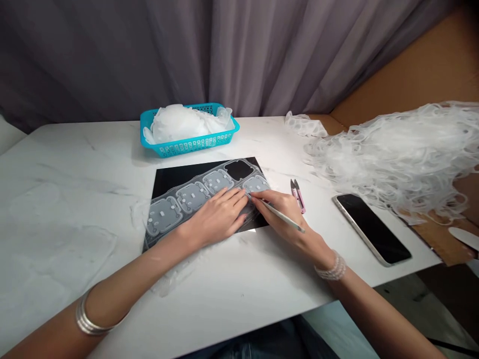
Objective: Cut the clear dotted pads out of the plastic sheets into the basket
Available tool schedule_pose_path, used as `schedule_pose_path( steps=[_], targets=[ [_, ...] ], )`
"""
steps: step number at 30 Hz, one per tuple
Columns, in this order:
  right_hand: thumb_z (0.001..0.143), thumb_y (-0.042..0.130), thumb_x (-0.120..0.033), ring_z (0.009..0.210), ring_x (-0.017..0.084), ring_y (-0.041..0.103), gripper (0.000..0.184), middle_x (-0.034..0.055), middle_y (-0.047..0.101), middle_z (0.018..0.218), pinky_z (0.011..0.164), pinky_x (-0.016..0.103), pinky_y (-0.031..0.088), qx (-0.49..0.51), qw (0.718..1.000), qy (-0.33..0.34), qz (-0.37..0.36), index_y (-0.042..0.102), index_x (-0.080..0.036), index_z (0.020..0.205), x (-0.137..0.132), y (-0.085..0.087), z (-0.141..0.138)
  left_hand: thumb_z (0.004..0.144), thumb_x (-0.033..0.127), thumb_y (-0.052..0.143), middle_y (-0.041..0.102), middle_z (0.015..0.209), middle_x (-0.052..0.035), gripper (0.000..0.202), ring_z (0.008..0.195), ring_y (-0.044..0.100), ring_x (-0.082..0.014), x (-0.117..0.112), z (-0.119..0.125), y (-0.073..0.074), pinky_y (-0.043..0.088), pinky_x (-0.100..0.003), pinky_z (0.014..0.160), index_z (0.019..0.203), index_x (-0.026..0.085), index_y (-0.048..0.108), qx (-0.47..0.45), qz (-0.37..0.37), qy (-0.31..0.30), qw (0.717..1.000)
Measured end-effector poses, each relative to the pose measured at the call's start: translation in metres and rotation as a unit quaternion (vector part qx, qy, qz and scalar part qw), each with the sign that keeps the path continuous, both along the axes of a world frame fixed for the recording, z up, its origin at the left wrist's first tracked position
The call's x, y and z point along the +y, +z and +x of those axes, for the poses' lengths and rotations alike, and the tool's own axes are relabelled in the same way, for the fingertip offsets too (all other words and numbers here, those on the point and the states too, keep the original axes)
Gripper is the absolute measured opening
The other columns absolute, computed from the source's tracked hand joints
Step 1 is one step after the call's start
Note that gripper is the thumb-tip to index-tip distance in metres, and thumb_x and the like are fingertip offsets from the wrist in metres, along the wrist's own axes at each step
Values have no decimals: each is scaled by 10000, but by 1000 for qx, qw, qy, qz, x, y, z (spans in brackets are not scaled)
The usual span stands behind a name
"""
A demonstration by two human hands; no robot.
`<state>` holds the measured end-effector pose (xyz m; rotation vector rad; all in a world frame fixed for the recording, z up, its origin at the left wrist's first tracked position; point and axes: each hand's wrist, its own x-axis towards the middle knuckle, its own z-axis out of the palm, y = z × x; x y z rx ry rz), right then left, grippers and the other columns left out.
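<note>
A translucent molded silicone-like sheet (192,196) with rounded panels and small raised dots lies slantwise on a black mat (175,175). One panel opening near its far end shows plain black. My left hand (220,214) rests flat on the sheet, fingers stretched toward the right. Close beside its fingertips, my right hand (281,212) grips a slim silvery pen-like tool (282,216), whose tip points at the sheet's edge near the right panel. The exact tip is too small to make out. Pink-handled thread snips (298,196) lie just right of that hand.
At the back stands a blue plastic basket (194,145) filled with white translucent pieces (183,122). To the right, a big heap of stringy translucent scraps (389,154) spills over cardboard (422,234). A phone (374,229) lies before it. Another clear sheet (56,254) covers the table's left side.
</note>
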<state>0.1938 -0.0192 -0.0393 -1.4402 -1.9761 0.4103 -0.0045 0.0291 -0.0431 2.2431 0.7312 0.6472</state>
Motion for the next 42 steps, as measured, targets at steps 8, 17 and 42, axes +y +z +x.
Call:
schedule_pose_path(
  steps=[8,17,42],
  targets=[
    [1022,394,-264,711,209,597,252,70,654,819,649,336,409,-88,996,15,7,635,-211,972,-2,4,-6,907,243,555,591,1400,-162,323,1383,463,-329,0,0,-1,188,-484,1213,1204,161,654,-3,17,-1,1000],
    [1012,379,-210,881,257,614,274,119,673,907,757,396,507,-115,991,42,54,649,-192,969,-3,1,0,877,223,563,587,1407,-139,324,1414,418,-323,2,-1,-3,156,-479,1222,1185,183,656,1,-3,-21,1000],
    [902,673,-359,1017,190,702,224,27,741,1057,957,366,558,405,902,-150,19,714,-285,1109,-9,46,69,928,465,526,711,1206,-122,389,1227,597,-323,1,9,28,407,-494,1104,1094,172,720,-42,-126,83,988]
  ],
)
